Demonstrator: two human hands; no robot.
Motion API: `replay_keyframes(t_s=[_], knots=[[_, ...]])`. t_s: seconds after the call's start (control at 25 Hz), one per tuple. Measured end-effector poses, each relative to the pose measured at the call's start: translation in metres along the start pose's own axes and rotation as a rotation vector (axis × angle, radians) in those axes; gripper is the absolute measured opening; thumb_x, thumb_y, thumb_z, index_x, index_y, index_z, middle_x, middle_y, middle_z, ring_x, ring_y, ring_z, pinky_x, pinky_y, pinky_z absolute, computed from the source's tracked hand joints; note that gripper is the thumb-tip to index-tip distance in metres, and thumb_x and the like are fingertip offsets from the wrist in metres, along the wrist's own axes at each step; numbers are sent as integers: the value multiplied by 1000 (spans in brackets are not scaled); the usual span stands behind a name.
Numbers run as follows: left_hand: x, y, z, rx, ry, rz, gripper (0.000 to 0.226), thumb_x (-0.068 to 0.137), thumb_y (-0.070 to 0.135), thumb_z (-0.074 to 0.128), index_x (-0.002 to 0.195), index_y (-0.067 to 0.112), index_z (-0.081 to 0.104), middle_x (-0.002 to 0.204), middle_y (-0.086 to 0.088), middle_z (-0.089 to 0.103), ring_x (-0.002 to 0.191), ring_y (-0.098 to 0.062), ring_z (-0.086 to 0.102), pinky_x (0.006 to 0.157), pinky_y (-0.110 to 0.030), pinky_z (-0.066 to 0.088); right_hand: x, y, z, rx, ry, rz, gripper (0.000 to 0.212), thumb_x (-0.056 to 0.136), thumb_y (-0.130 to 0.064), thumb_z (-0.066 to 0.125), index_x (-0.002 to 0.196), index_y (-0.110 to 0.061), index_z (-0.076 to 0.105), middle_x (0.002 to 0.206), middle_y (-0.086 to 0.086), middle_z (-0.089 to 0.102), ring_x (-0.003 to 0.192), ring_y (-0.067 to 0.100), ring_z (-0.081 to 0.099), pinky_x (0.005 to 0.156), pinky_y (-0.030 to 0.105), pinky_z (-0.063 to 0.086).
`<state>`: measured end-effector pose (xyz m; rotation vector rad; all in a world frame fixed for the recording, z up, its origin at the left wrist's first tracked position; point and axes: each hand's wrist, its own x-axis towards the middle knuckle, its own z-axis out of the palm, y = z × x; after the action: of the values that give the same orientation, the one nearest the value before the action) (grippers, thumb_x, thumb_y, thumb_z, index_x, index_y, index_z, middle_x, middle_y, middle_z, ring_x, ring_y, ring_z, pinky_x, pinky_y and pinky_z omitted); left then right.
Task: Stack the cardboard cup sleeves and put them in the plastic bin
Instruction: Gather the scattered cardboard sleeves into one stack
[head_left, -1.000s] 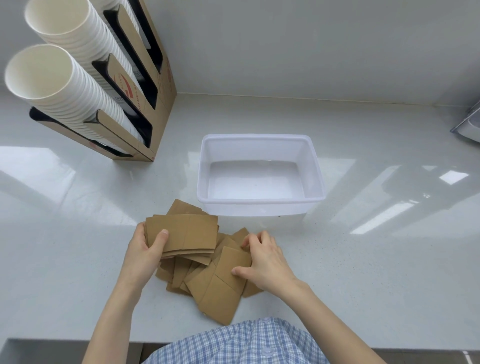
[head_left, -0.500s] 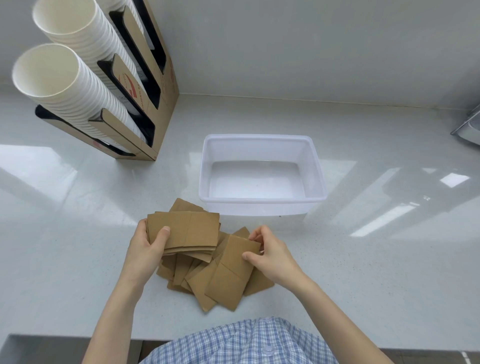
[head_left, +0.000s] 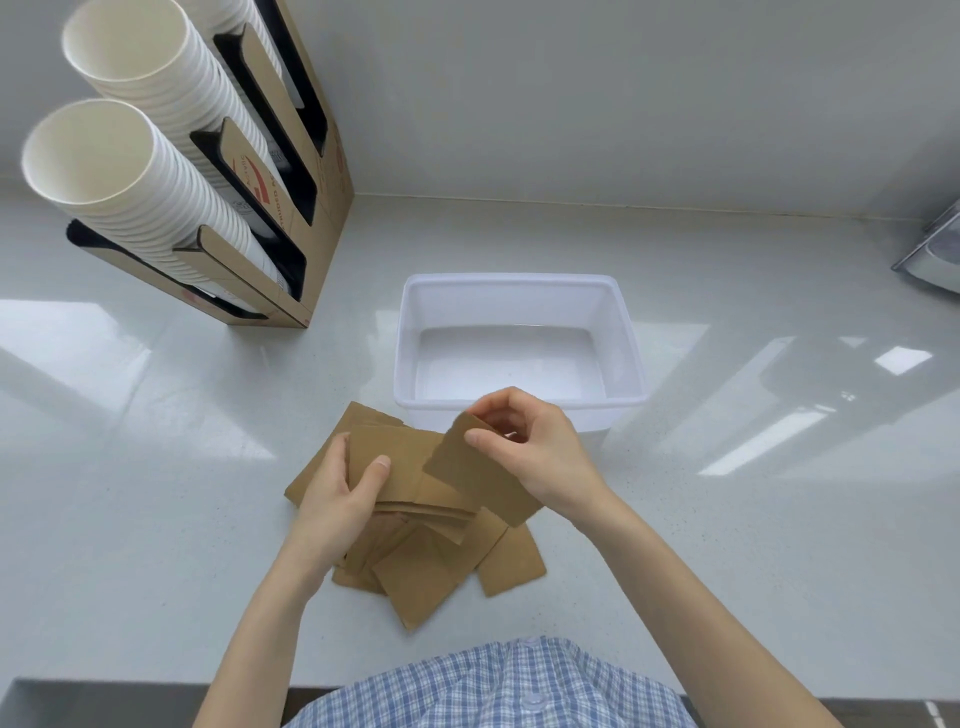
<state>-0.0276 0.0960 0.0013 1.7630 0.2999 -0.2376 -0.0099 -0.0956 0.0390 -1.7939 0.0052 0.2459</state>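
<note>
My left hand (head_left: 337, 499) grips a small stack of flat brown cardboard cup sleeves (head_left: 395, 467) just above the counter, thumb on top. My right hand (head_left: 530, 447) pinches a single sleeve (head_left: 478, 473) by its upper corner and holds it tilted over the right end of that stack. Several loose sleeves (head_left: 431, 571) lie fanned on the counter beneath both hands. The translucent white plastic bin (head_left: 628, 332) stands directly behind the hands, with nothing inside it.
A cardboard cup dispenser (head_left: 317, 171) with two long rows of white paper cups (head_left: 119, 176) stands at the back left. A metal object (head_left: 935, 254) pokes in at the right edge. The white counter's front edge (head_left: 104, 686) runs near my shirt.
My right hand has lifted one sleeve off the loose pile and carried it up and left, over the stack in my left hand. The left hand has stayed about where it was.
</note>
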Motion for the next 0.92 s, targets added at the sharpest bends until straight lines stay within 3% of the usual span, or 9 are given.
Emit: replay_keyframes(t_s=[0.08,0.16,0.24,0.36,0.52,0.64,0.76,0.92], knots=[[-2,2,7,-13,-52,-5,32,90,23,46,122,20,45,122,-4,58,106,-17,58,78,-36,57,5,-5,9,-111,-20,-59,12,79,-15,64,82,-26,64,76,-17,63,68,-10,56,67,7,41],[-3,3,13,-41,-95,-33,38,92,25,42,129,18,40,129,-6,53,111,-18,56,77,-36,57,8,-4,16,-219,-22,-108,12,79,-16,63,90,-21,67,80,-13,61,72,-9,53,66,0,37],[-6,5,18,-110,-138,-43,34,93,27,36,125,19,46,117,-4,59,99,-12,62,66,-30,58,10,-3,21,-287,-21,-134,15,79,-17,63,93,-19,68,85,-7,57,74,-5,49,68,-2,34],[-13,10,25,-118,-207,0,24,94,33,33,101,29,56,91,0,65,74,-3,67,52,-22,54,11,1,26,-337,-47,-153,17,79,-18,63,95,-18,68,88,-5,54,74,0,47,68,-4,32],[-14,7,28,-105,-256,33,14,89,27,47,101,25,52,86,-1,65,68,-6,67,50,-22,53,10,6,25,-319,-62,-118,20,80,-18,62,99,-18,69,89,-5,53,79,6,48,68,-3,33],[-13,6,29,-68,-285,33,21,87,13,52,101,28,50,91,-3,63,67,-5,67,51,-20,54,10,8,24,-324,-80,-97,20,82,-19,61,100,-19,70,91,-4,54,81,7,50,69,-2,34],[-13,3,30,0,-265,53,26,85,11,52,96,35,50,91,0,64,69,-4,65,54,-23,56,7,13,22,-330,-91,-78,24,86,-21,56,108,-22,65,99,-4,51,88,6,49,72,-4,32],[-11,1,24,38,-258,90,27,84,15,56,93,39,51,91,8,64,72,1,64,53,-19,54,1,22,9,-411,-277,31,44,84,-32,56,127,-29,46,116,-2,53,101,7,48,80,12,35]])
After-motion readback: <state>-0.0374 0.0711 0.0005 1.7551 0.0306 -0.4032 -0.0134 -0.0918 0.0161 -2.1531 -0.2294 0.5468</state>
